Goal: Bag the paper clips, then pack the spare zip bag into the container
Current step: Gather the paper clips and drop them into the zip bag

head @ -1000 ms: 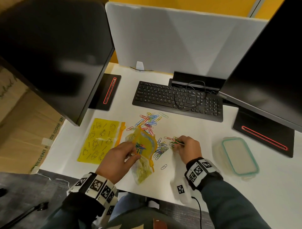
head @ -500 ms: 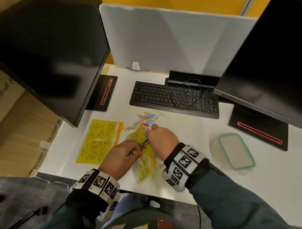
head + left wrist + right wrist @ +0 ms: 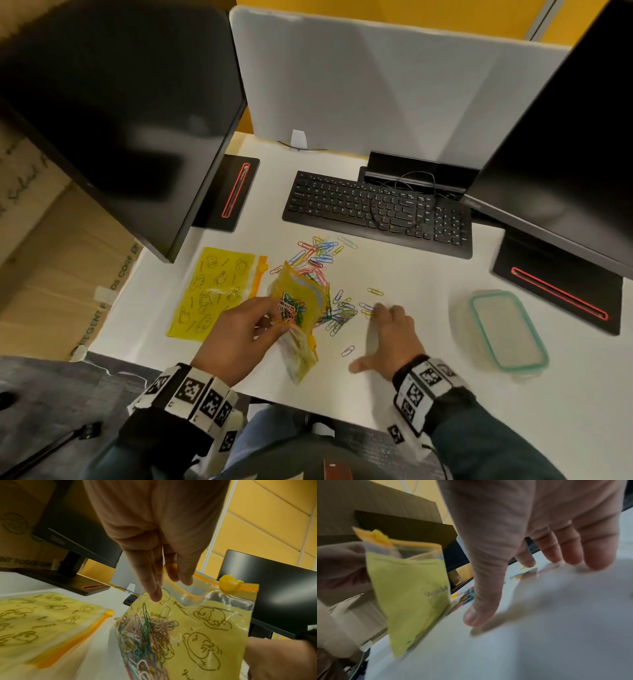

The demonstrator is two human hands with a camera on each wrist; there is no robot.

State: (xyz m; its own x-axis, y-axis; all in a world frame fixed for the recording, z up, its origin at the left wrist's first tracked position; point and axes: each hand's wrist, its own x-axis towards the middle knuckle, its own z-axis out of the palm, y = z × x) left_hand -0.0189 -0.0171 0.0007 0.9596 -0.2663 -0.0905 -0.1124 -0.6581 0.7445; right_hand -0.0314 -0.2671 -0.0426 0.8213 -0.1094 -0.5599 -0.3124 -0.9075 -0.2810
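Observation:
My left hand (image 3: 274,317) pinches the rim of a yellow printed zip bag (image 3: 301,346) and holds it upright over the desk's front edge, mouth open. A tangle of coloured clips (image 3: 147,632) lies inside the bag. Loose paper clips (image 3: 318,257) are scattered on the white desk behind and to the right of the bag. My right hand (image 3: 373,335) hovers low over the desk with fingers spread, holding nothing, its fingertips (image 3: 529,563) at the nearest loose clips. The spare zip bag (image 3: 215,291) lies flat on the left. The teal-rimmed lidded container (image 3: 507,363) sits on the right.
A black keyboard (image 3: 376,209) lies behind the clips. Two dark monitors (image 3: 113,102) overhang the desk on either side, each on a black base with a red slot (image 3: 561,294). A grey divider panel (image 3: 376,92) closes the back. Cardboard boxes (image 3: 51,257) stand to the left.
My right hand went from the clip pile to the bag's mouth, then swung back right and now hovers spread over the desk. The left hand kept hold of the bag.

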